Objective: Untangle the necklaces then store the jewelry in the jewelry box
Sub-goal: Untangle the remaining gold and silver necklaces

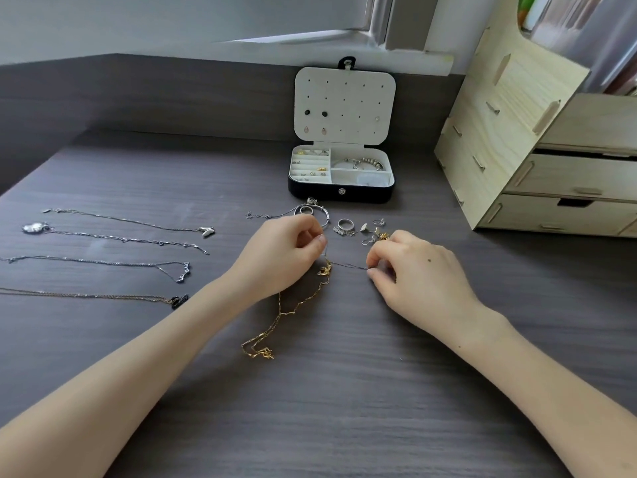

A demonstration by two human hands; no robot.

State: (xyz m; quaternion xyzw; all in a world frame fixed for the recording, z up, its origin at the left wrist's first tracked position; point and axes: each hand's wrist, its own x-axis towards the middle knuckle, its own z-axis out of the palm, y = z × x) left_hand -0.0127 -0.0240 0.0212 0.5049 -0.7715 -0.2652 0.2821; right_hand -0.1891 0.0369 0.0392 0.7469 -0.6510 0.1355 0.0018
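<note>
Pinching from both sides, the left hand [286, 250] and right hand [410, 274] pull a thin dark chain [348, 266] taut, likely to tease it off the gold necklace [293, 310] snagged on it. Four necklaces [127, 220] lie straight at left, kept apart, and the jewelry box [310, 193] stands open behind.

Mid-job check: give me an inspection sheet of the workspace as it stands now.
Surface: dark wood-grain table.
Job's things: gold necklace crossing a thin chain between the hands; four necklaces laid out straight at left; loose rings and earrings in front of the open jewelry box, which already holds some pieces.
Clutter: nothing seen.
Hands: left hand and right hand each pinch the thin chain.
Cables: nothing seen.
Surroundings: wooden drawer unit at right; window sill behind.
</note>
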